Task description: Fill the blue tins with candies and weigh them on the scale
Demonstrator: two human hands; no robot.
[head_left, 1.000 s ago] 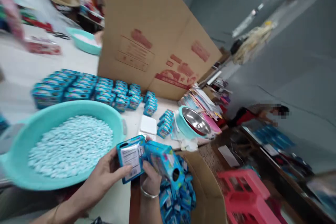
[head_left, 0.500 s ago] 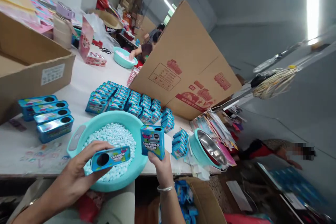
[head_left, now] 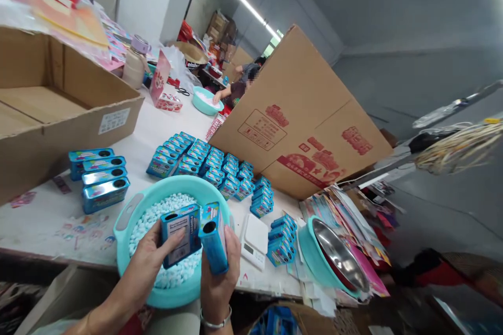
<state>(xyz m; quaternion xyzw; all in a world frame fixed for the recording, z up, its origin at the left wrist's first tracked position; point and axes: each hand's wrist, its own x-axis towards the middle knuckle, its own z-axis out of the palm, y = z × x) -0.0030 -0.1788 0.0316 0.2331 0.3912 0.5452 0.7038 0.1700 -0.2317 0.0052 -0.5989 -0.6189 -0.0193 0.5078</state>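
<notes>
My left hand (head_left: pixel 143 261) grips a blue candy tin (head_left: pixel 192 230), thumb across its printed side. Beside it, my right hand (head_left: pixel 222 277) holds another blue tin (head_left: pixel 214 243), tilted, with a dark round hole in its top. The two tins are close together, above a turquoise basin (head_left: pixel 214 191). Small pale-blue candies (head_left: pixel 151 214) fill much of the basin. A white kitchen scale (head_left: pixel 255 241) lies just right of my right hand, its pan bare.
Rows of blue tins (head_left: pixel 200 159) stand behind the basin, with several more tins (head_left: pixel 104 193) at left. A cardboard box (head_left: pixel 78 131) is far left. A large carton (head_left: pixel 298 110) leans behind. A steel bowl (head_left: pixel 334 251) sits at right. A co-worker's hand (head_left: pixel 217 97) reaches into another basin.
My right hand has brought its tin left from beside the scale to over the basin and turned it. My left hand has tipped its tin, so its printed side faces me. The view has shifted.
</notes>
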